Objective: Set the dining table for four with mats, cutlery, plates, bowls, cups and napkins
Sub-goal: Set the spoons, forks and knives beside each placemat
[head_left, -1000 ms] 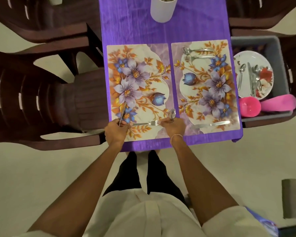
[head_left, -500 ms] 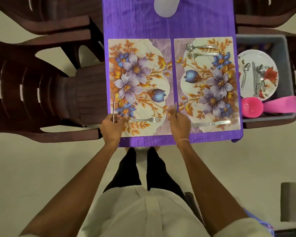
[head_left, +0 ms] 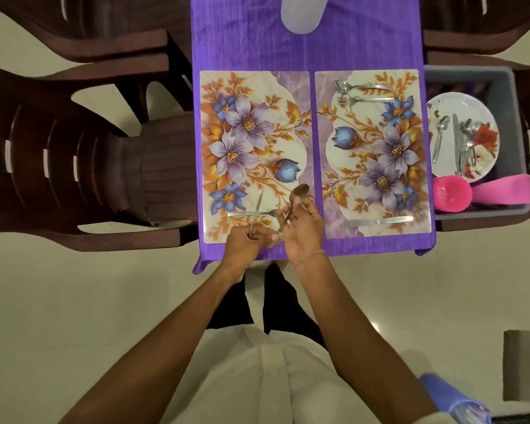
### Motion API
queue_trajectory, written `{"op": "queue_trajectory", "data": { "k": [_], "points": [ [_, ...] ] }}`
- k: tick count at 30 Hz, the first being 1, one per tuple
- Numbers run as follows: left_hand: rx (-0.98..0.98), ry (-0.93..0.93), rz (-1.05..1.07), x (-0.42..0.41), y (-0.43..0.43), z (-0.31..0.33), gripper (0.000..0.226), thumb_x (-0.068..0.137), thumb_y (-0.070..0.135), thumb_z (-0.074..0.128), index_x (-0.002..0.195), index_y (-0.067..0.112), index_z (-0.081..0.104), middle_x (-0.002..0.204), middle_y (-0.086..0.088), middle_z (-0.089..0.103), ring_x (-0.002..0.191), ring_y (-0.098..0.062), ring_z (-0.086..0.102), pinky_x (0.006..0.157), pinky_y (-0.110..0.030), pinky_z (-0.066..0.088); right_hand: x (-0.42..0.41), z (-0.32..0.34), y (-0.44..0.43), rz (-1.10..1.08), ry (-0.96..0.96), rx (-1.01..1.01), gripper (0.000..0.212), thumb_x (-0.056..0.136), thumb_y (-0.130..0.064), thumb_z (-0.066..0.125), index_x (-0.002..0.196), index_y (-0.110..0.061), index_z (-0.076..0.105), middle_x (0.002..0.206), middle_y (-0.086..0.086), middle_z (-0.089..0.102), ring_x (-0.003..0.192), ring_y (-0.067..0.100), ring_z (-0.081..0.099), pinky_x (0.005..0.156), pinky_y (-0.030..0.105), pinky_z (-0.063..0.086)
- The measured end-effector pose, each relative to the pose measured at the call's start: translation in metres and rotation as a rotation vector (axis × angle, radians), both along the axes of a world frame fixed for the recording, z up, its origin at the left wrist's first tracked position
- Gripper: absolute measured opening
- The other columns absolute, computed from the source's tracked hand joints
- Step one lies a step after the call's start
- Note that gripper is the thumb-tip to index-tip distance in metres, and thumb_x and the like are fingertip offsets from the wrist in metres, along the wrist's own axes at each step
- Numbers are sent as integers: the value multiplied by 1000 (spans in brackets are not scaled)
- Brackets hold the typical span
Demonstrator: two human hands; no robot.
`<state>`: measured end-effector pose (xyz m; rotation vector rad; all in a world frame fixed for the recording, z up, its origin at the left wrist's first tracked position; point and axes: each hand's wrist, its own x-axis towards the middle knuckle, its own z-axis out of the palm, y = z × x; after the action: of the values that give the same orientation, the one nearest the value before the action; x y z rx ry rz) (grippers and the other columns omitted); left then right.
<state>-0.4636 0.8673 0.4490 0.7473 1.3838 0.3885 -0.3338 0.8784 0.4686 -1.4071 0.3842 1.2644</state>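
Since half a second ago, the hands have been drawn together over the near edge of the left mat [head_left: 291, 87], and the spoon [head_left: 300, 191] has been raised. Its handle is pinched in the right hand [head_left: 303, 234]. A knife [head_left: 259, 200] is pinched in the left hand [head_left: 244, 243], crossing above the fork [head_left: 251, 213], which lies on the mat. The cutlery step is judged to be in hand. Next, knife and spoon must be laid flat by the fork. Plates and cups wait in the grey bin [head_left: 471, 75].

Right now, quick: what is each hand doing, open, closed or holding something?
The left hand grips a knife.
The right hand holds a spoon.
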Motion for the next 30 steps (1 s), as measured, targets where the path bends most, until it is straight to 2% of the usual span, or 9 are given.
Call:
{"op": "queue_trajectory", "data": {
  "k": [3, 8, 11, 16, 19, 22, 24, 27, 30],
  "points": [
    [2, 104, 133, -8, 8, -1, 8, 82, 13, 85, 82, 18, 79, 90, -1, 80, 96, -21, 75, 91, -33, 57, 2, -6, -3, 2, -87, -46, 12, 98, -4, 64, 106, -12, 69, 97, 10, 73, 86, 22, 73, 76, 38, 63],
    [72, 321, 170, -33, 23, -11, 14, 83, 27, 86, 92, 19, 78, 93, 8, 76, 94, -9, 70, 75, -22, 55, 17, -18, -26, 489, -478, -231, 14, 89, -6, 77, 89, -19, 74, 91, 2, 76, 82, 20, 77, 73, 36, 65],
    [90, 442, 125, -38, 22, -17, 29, 78, 32, 90, 99, 18, 75, 92, 8, 74, 82, -5, 68, 67, -18, 51, 22, -32, -38, 620, -579, -292, 18, 86, -9, 81, 96, -20, 72, 99, 2, 74, 85, 19, 75, 71, 38, 66],
    [101, 596, 64, -33, 13, -28, 14, 88, 26, 81, 98, 17, 80, 96, 2, 77, 92, -13, 69, 61, -12, 40, 20, -46, -39, 664, -709, -373, 15, 93, -11, 73, 97, -25, 73, 90, -5, 74, 77, 17, 75, 72, 41, 65],
    [138, 696, 27, -29, 14, -26, 20, 89, 32, 79, 102, 17, 81, 101, -1, 77, 88, -10, 61, 57, -11, 33, 19, -52, -36, 700, -790, -412, 12, 92, -12, 71, 99, -19, 80, 83, -9, 73, 79, 18, 74, 76, 43, 65],
    [123, 745, 11, -30, 15, -27, 24, 90, 32, 79, 108, 16, 80, 103, -4, 76, 86, -11, 57, 64, -18, 39, 21, -53, -31, 766, -843, -455, 13, 91, -15, 73, 102, -17, 79, 85, -10, 68, 83, 15, 68, 81, 41, 63],
    [120, 734, 15, -33, 15, -28, 26, 89, 32, 80, 110, 16, 79, 105, -3, 75, 89, -13, 63, 69, -19, 43, 24, -51, -30, 799, -852, -467, 13, 91, -19, 75, 104, -18, 76, 88, -11, 62, 85, 13, 62, 81, 38, 63],
    [113, 699, 11, -36, 15, -26, 26, 87, 33, 82, 108, 17, 78, 104, 0, 76, 89, -14, 65, 59, -10, 36, 24, -52, -31, 795, -837, -457, 9, 88, -21, 78, 94, -24, 72, 86, -11, 64, 88, 16, 68, 79, 39, 63],
    [100, 672, 0, -40, 15, -24, 29, 85, 35, 84, 107, 17, 78, 104, -1, 76, 90, -16, 68, 57, -11, 36, 23, -55, -35, 784, -809, -447, 22, 87, -20, 80, 78, -33, 64, 85, -11, 71, 85, 18, 72, 77, 42, 64]
  ]
}}
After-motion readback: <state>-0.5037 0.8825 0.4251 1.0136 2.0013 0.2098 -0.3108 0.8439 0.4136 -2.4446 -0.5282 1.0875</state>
